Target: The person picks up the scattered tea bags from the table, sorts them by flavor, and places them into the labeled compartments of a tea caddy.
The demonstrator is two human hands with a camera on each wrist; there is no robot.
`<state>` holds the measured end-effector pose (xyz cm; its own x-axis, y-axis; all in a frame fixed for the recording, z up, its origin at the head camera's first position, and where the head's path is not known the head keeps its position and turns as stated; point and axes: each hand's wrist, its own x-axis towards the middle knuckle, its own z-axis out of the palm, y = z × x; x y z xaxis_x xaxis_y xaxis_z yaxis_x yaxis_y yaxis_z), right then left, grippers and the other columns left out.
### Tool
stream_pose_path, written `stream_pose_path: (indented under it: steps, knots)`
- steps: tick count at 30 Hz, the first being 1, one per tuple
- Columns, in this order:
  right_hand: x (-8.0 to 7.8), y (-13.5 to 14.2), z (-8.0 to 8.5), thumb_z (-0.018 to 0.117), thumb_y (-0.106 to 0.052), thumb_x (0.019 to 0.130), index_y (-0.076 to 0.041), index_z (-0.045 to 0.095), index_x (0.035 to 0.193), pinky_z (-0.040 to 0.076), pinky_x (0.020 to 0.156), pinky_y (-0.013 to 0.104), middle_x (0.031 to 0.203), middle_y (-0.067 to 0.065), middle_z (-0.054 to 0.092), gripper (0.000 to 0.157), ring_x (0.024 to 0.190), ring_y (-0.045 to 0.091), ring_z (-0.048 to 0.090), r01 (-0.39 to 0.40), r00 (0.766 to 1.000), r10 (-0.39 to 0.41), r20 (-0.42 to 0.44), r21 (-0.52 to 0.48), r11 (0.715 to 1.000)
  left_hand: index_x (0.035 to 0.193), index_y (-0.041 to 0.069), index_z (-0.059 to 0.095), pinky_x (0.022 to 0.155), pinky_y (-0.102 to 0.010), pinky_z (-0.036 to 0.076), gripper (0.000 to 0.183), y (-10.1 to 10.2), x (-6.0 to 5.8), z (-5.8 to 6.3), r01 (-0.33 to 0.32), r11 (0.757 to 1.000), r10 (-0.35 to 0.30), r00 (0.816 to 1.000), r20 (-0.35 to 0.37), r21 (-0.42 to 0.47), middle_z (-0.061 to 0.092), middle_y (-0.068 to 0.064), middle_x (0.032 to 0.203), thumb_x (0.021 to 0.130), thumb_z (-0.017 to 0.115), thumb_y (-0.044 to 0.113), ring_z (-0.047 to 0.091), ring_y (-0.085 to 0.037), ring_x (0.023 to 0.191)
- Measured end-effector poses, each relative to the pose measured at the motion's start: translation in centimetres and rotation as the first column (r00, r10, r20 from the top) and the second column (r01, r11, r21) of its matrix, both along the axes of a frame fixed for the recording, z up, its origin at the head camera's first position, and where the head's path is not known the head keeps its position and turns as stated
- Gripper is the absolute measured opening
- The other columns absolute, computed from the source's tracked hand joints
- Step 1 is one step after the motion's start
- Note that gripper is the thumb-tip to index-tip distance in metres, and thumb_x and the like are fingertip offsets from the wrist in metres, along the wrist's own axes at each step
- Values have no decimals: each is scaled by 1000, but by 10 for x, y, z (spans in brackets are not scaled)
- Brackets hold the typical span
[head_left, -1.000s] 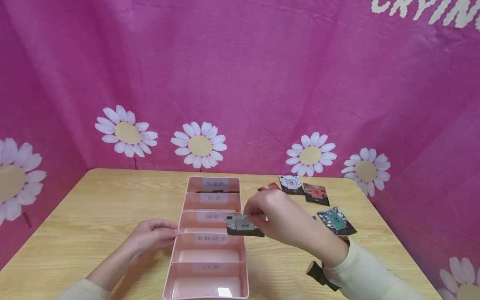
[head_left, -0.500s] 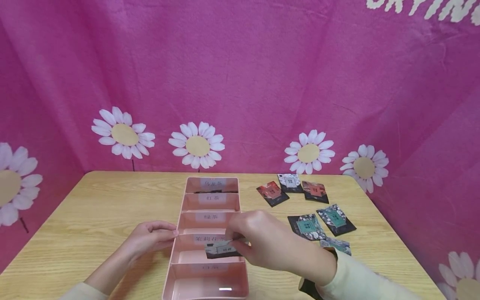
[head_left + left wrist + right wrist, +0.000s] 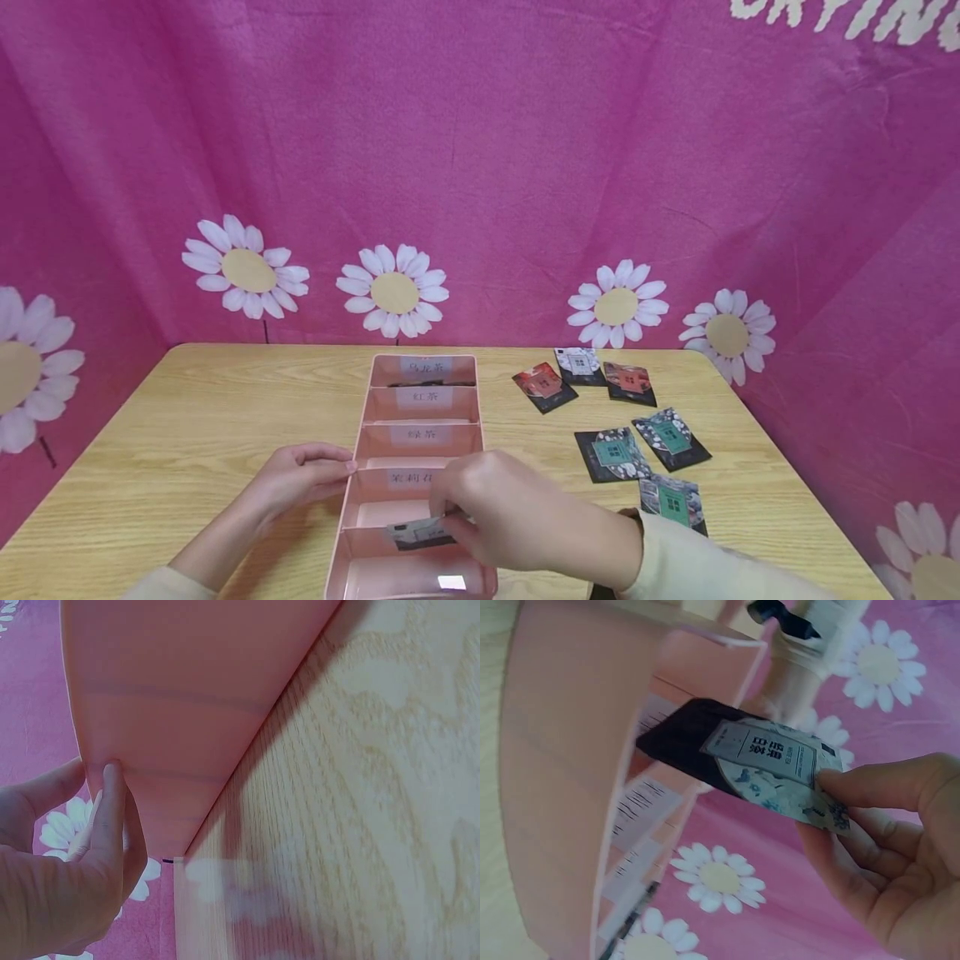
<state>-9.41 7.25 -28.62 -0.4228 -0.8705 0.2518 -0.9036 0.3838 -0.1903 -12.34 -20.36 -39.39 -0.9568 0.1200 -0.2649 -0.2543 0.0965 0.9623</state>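
My right hand (image 3: 498, 512) pinches a tea sachet (image 3: 420, 534) by one end, thumb on its printed face. The sachet has a black base and a grey-white floral top, with "WHITE TEA" on its label in the right wrist view (image 3: 761, 754). It is tilted over the nearest compartments of a long pink divided box (image 3: 337, 567). My left hand (image 3: 300, 477) holds the box's left side, thumb and fingertips at the rim in the left wrist view (image 3: 90, 847). White labels with Chinese characters mark the compartments, and a dark sachet edge (image 3: 431, 383) shows in the farthest one.
Right of the box, several sachets lie on the wooden table (image 3: 247, 392): red ones (image 3: 544, 387), a white one (image 3: 580, 365) and green ones (image 3: 613, 454). A pink daisy-print cloth (image 3: 480, 167) hangs behind and along the sides.
My right hand has carried the sachet toward me along the box, from the middle compartment to the nearest ones, and lowered it. The left hand stays at the box's side.
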Motion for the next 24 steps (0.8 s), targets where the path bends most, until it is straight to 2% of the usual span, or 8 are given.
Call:
stream_pose_path:
  steps: [7,15,24]
  knots:
    - [-2,-5,-16,70,-1,69,-17,55,62,26,47,4,57,-12,53,24,55,-4,38,12,999,-7,-47,101,995,116,-14,58,86,-26,62,40,0,-1,0,-7,1000,7,1000,-4,-7,72,-3,95,87,67,13,69,-9,89]
    - [-8,-6,-30,71,-2,71,-17,56,59,22,43,5,54,-12,50,24,53,-5,33,45,999,-47,2,185,982,117,-15,57,86,-27,61,42,0,-1,1,5,1000,-6,1000,-12,-26,71,-2,95,87,67,14,69,-10,90]
    - [-8,-9,-31,72,-3,73,-18,60,59,24,42,6,53,-12,54,24,52,-5,35,64,996,-78,40,279,958,117,-13,58,85,-26,62,42,0,-1,0,-16,999,17,1000,3,-30,71,0,93,86,69,14,69,-9,88]
